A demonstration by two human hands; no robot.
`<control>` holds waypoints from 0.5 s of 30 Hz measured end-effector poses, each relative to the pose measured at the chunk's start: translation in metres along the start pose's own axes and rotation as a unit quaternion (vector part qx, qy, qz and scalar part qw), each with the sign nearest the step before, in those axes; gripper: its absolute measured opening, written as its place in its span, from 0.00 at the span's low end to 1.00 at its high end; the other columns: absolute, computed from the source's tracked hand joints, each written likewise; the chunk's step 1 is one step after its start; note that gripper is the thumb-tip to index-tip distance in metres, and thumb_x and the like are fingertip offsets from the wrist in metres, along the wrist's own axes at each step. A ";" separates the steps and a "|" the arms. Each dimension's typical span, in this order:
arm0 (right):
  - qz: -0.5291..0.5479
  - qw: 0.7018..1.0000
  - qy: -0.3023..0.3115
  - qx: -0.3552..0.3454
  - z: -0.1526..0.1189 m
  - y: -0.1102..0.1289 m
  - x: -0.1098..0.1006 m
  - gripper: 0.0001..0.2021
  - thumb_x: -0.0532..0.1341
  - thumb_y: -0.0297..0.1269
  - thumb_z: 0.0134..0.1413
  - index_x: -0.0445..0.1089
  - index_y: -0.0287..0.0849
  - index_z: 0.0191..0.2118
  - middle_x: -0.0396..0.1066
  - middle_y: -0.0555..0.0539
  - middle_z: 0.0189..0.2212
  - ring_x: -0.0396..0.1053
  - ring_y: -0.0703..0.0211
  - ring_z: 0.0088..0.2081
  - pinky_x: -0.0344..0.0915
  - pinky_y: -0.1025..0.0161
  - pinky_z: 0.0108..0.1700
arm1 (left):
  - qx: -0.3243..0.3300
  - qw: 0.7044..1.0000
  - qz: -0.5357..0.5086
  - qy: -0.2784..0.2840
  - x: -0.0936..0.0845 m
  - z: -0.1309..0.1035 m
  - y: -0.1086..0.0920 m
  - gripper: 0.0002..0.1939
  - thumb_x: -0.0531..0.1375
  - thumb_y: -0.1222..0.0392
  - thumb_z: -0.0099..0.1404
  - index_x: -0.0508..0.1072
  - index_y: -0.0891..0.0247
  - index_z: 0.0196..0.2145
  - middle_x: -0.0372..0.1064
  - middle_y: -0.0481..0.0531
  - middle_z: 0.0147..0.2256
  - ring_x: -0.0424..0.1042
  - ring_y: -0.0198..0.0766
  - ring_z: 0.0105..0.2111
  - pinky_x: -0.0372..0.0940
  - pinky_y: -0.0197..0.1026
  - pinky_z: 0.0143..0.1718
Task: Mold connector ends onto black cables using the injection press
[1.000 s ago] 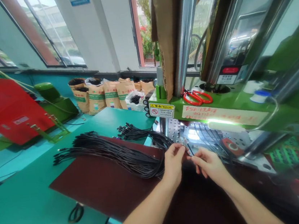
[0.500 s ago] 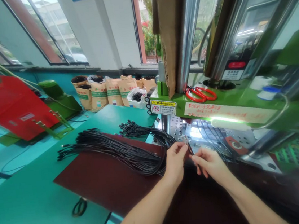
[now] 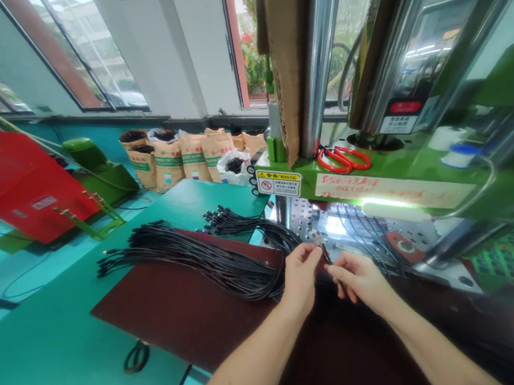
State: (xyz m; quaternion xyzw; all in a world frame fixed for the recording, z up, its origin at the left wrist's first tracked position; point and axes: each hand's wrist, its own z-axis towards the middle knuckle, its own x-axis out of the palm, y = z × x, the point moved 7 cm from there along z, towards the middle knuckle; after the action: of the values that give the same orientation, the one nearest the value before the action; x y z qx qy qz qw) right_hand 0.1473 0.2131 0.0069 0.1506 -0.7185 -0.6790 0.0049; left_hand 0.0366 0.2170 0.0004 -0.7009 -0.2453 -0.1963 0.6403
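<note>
My left hand (image 3: 303,274) is closed in a pinch on black cables with small metal connectors (image 3: 318,238) poking up past the fingertips. Close on its right, my right hand (image 3: 357,277) pinches the same cables a little lower, thumb against fingers. How many cables are held I cannot make out. Left of the hands, a large bundle of black cables (image 3: 199,259) lies across a dark brown board (image 3: 160,317). A second bundle end (image 3: 230,221) with metal plugs lies behind it. More thin cables (image 3: 359,223) run over the metal plate of the press.
A green press (image 3: 391,182) with steel columns stands at right, red-handled scissors (image 3: 344,159) and a thread spool (image 3: 461,157) on its ledge. The board rests on a green table (image 3: 45,343) with a small black coil (image 3: 137,357). Paper sacks (image 3: 169,164) stand by the wall.
Both hands keep their pinch on the cables in nearly the same place. The right fingers have shifted very slightly left, and the whole view has moved a little.
</note>
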 end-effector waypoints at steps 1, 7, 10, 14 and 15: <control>0.001 1.000 -0.001 0.000 0.000 0.000 0.000 0.15 0.61 0.48 0.42 0.59 0.41 0.21 0.63 0.54 0.10 0.52 0.70 0.07 0.45 0.72 0.10 | 0.000 1.000 -0.001 0.000 0.000 0.000 0.000 0.10 0.63 0.58 0.49 0.68 0.66 0.26 0.65 0.47 0.25 0.64 0.29 0.23 0.60 0.35 0.28; -0.001 1.000 0.008 -0.004 -0.002 0.004 0.000 0.15 0.60 0.46 0.44 0.59 0.41 0.21 0.63 0.54 0.11 0.54 0.71 0.08 0.45 0.72 0.10 | -0.004 1.000 0.009 -0.002 0.000 0.001 0.001 0.09 0.63 0.58 0.50 0.68 0.67 0.26 0.65 0.47 0.24 0.64 0.30 0.24 0.59 0.35 0.29; 0.000 1.000 0.012 -0.004 -0.002 0.004 0.001 0.15 0.61 0.46 0.44 0.59 0.41 0.21 0.63 0.54 0.11 0.54 0.71 0.08 0.45 0.72 0.10 | -0.003 1.000 0.009 -0.001 -0.001 0.000 0.001 0.09 0.63 0.59 0.50 0.69 0.67 0.26 0.65 0.47 0.24 0.64 0.29 0.23 0.59 0.35 0.28; -0.004 1.000 0.013 0.000 -0.001 0.003 0.001 0.16 0.61 0.48 0.43 0.59 0.41 0.21 0.63 0.54 0.12 0.53 0.71 0.07 0.44 0.72 0.10 | 0.001 1.000 0.009 0.002 -0.001 -0.001 0.001 0.09 0.62 0.58 0.51 0.69 0.67 0.26 0.65 0.48 0.24 0.64 0.30 0.23 0.59 0.35 0.28; -0.005 1.000 0.013 0.001 -0.001 0.003 0.001 0.16 0.61 0.48 0.43 0.59 0.41 0.21 0.63 0.54 0.12 0.53 0.71 0.07 0.44 0.72 0.10 | 0.001 1.000 0.009 0.002 0.000 -0.001 0.001 0.09 0.62 0.58 0.51 0.69 0.67 0.26 0.65 0.48 0.24 0.64 0.30 0.23 0.59 0.35 0.28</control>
State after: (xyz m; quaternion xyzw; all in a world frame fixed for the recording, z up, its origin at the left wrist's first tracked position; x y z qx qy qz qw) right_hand 0.1459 0.2119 0.0097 0.1630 -0.7182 -0.6764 0.0108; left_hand 0.0366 0.2161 -0.0003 -0.7023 -0.2376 -0.1914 0.6432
